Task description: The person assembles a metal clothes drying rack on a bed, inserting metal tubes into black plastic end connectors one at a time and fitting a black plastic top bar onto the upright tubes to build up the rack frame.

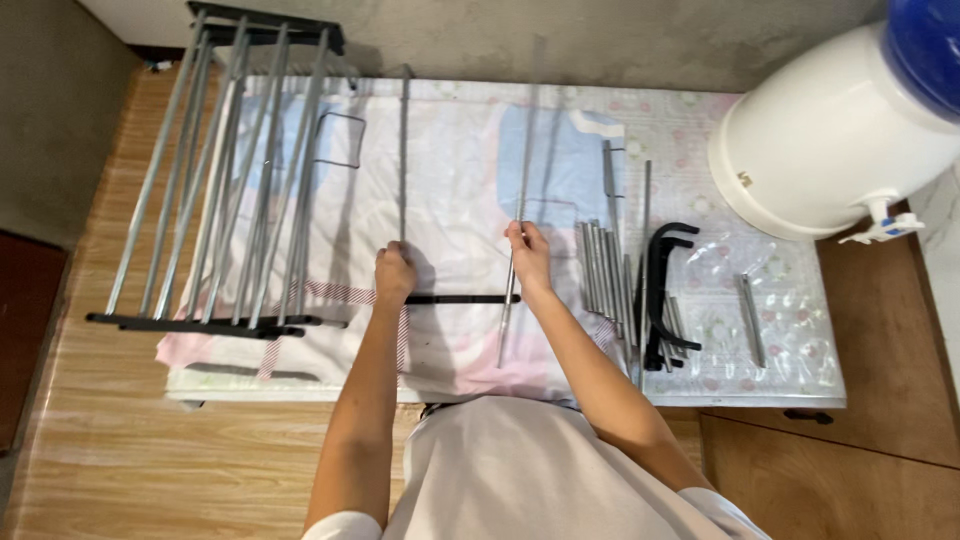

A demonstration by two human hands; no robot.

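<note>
The left hand point(394, 274) is clenched around the near end of a thin metal rod point(403, 150) that runs straight away toward the table's far edge; just below the fist a black bar point(462, 299) lies crosswise toward the other hand. The right hand point(529, 254) grips a second rod point(520, 200) partway along its length, its lower end pointing to the near edge. Right of that hand lies a bundle of loose rods point(603, 270) beside black brackets point(662, 290). An assembled rack point(220, 180) rests on the cloth-covered table point(800, 380) at its left edge, a white water dispenser point(830, 140) at the far right corner.
</note>
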